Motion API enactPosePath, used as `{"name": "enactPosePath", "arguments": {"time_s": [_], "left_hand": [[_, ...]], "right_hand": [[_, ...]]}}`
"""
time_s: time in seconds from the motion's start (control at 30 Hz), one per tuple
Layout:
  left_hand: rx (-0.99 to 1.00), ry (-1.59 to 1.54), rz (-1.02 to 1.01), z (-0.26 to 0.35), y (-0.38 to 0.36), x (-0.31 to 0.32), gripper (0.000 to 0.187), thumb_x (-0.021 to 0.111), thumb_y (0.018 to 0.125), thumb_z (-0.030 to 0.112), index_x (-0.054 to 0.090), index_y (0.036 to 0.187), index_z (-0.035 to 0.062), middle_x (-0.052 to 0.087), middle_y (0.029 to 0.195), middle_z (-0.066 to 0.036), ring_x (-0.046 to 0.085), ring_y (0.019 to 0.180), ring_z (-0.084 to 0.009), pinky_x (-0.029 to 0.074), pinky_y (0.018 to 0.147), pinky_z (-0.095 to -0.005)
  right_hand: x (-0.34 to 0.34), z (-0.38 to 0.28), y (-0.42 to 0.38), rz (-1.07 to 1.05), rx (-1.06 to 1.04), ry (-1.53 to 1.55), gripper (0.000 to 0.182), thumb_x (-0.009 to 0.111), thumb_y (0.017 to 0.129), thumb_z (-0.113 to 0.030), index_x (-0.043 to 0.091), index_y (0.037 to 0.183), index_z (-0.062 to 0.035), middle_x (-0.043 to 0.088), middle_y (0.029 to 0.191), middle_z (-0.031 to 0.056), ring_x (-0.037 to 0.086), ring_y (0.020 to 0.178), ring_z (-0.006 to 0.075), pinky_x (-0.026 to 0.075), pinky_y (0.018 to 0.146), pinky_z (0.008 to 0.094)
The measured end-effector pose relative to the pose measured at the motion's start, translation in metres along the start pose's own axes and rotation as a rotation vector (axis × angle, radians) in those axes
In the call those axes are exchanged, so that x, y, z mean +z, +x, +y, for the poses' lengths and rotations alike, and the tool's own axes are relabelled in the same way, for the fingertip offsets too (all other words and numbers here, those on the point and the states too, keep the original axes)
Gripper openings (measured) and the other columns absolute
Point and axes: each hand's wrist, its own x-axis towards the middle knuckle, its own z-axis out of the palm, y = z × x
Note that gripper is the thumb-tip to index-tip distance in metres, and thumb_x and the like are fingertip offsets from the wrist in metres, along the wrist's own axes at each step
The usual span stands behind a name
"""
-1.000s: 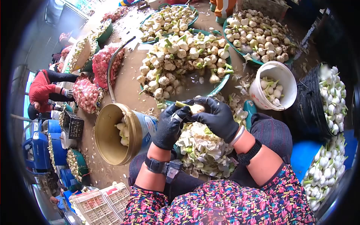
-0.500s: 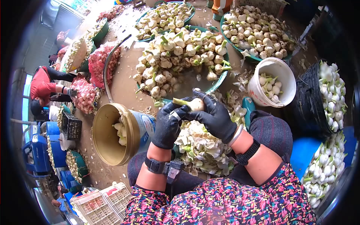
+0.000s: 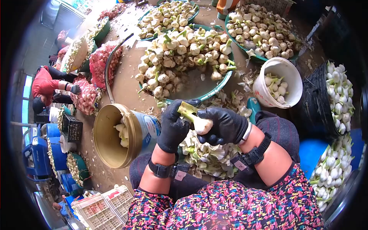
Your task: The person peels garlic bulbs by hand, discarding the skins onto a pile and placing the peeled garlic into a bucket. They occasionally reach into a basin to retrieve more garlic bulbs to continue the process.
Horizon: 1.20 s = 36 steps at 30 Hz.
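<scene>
Over my lap, a garlic bulb with a thick green stem [image 3: 202,125] is held between my two black-gloved hands. It is tilted, with its root end low and to the right. My left hand [image 3: 172,125] is closed at the stem end. Closed against the bulb's side is my right hand [image 3: 224,124], its fingers curled under. Below both hands lies a heap of peeled garlic skins [image 3: 207,157]. Just beyond them, a green tub [image 3: 218,89] holds many untrimmed garlic bulbs [image 3: 180,50].
To the left lies a tipped bucket [image 3: 100,147] with a few peeled bulbs. A white bucket [image 3: 262,86] on the right holds more. Further right are a black basket [image 3: 316,103] and a blue container [image 3: 309,155] of cleaned bulbs. A co-worker [image 3: 48,86] bends over mesh sacks [image 3: 85,97].
The garlic has turned from nearly level to tilted, its bulb end lower. My right hand has rolled over and curled its fingers; my left hand has closed up at the stem.
</scene>
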Motion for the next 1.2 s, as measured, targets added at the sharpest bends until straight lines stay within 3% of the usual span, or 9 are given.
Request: {"name": "enactPosePath", "arguments": {"time_s": [0.5, 0.6, 0.73, 0.8, 0.9, 0.97, 1.0, 1.07, 1.2], "left_hand": [[-0.431, -0.907, -0.021, 0.001, -0.004, -0.010, 0.034, 0.043, 0.091, 0.013, 0.049, 0.120, -0.0032, 0.059, 0.097, -0.007, 0.059, 0.086, -0.0149, 0.049, 0.074, -0.0288], [-0.121, 0.019, -0.096, 0.003, -0.007, -0.002, 0.027, 0.056, 0.082, 0.005, 0.055, 0.108, -0.0020, 0.061, 0.095, -0.005, 0.057, 0.085, -0.0127, 0.046, 0.076, -0.0274], [-0.440, -0.534, -0.037, -0.004, -0.007, 0.005, 0.021, 0.055, 0.083, 0.007, 0.058, 0.102, -0.0022, 0.062, 0.088, -0.002, 0.058, 0.080, -0.0120, 0.044, 0.076, -0.0237], [-0.459, -0.500, 0.001, -0.017, -0.009, 0.008, 0.018, 0.055, 0.074, -0.010, 0.059, 0.088, 0.0000, 0.058, 0.082, -0.010, 0.058, 0.070, -0.0199, 0.047, 0.062, -0.0276], [0.342, 0.410, -0.104, -0.020, 0.002, 0.001, 0.013, 0.057, 0.072, -0.008, 0.061, 0.076, 0.0026, 0.060, 0.081, -0.011, 0.060, 0.070, -0.0231, 0.048, 0.063, -0.0288], [-0.277, -0.456, 0.065, -0.030, -0.001, 0.006, 0.012, 0.055, 0.082, 0.004, 0.059, 0.093, 0.0010, 0.061, 0.087, -0.008, 0.060, 0.078, -0.0189, 0.048, 0.070, -0.0288], [-0.426, -0.792, 0.211, -0.024, 0.002, 0.006, 0.017, 0.054, 0.086, 0.011, 0.058, 0.099, 0.0004, 0.061, 0.090, -0.007, 0.059, 0.081, -0.0175, 0.048, 0.073, -0.0285], [-0.302, -0.796, 0.044, -0.035, -0.001, -0.012, 0.031, 0.050, 0.092, 0.024, 0.053, 0.109, -0.0007, 0.061, 0.096, -0.007, 0.059, 0.088, -0.0160, 0.047, 0.079, -0.0289], [-0.567, -1.077, 0.243, -0.028, 0.002, -0.009, 0.031, 0.051, 0.091, 0.027, 0.054, 0.109, 0.0017, 0.060, 0.099, -0.008, 0.059, 0.088, -0.0177, 0.049, 0.076, -0.0314]], "right_hand": [[0.000, -0.008, -0.002, 0.148, -0.251, -0.018, 0.038, 0.050, 0.089, -0.043, 0.056, 0.097, -0.0065, 0.061, 0.074, 0.0057, 0.057, 0.053, 0.0107, 0.042, 0.044, 0.0194], [-0.002, -0.008, -0.001, 0.135, -0.266, -0.126, 0.038, 0.048, 0.090, -0.042, 0.056, 0.102, -0.0075, 0.061, 0.078, 0.0044, 0.056, 0.056, 0.0102, 0.043, 0.046, 0.0200], [-0.012, 0.006, 0.017, 0.430, -0.393, -0.263, 0.027, 0.053, 0.089, -0.028, 0.058, 0.100, -0.0043, 0.059, 0.076, 0.0065, 0.057, 0.062, 0.0144, 0.047, 0.051, 0.0260], [-0.012, 0.007, 0.022, 0.753, -0.958, -1.074, 0.022, 0.056, 0.085, -0.020, 0.059, 0.094, 0.0006, 0.058, 0.077, 0.0120, 0.058, 0.066, 0.0225, 0.046, 0.058, 0.0319], [-0.010, 0.003, 0.017, 0.774, -1.131, -1.056, 0.021, 0.056, 0.083, -0.016, 0.059, 0.092, 0.0027, 0.056, 0.076, 0.0161, 0.056, 0.069, 0.0289, 0.044, 0.063, 0.0349], [-0.006, 0.010, 0.016, 0.595, -1.100, -0.767, 0.019, 0.055, 0.083, -0.015, 0.059, 0.091, 0.0014, 0.056, 0.076, 0.0166, 0.054, 0.067, 0.0331, 0.043, 0.063, 0.0377], [-0.006, 0.007, 0.009, 0.501, -1.388, -1.414, 0.022, 0.056, 0.083, -0.019, 0.059, 0.093, 0.0006, 0.058, 0.076, 0.0162, 0.055, 0.067, 0.0352, 0.044, 0.064, 0.0404], [0.001, 0.007, -0.006, 0.066, -0.446, -1.454, 0.024, 0.056, 0.078, -0.019, 0.059, 0.094, -0.0013, 0.060, 0.075, 0.0175, 0.057, 0.070, 0.0354, 0.045, 0.065, 0.0425], [-0.015, 0.010, -0.010, 0.397, -0.199, -1.623, 0.031, 0.056, 0.070, -0.019, 0.063, 0.096, -0.0048, 0.062, 0.085, 0.0200, 0.060, 0.084, 0.0344, 0.048, 0.073, 0.0400]]}}
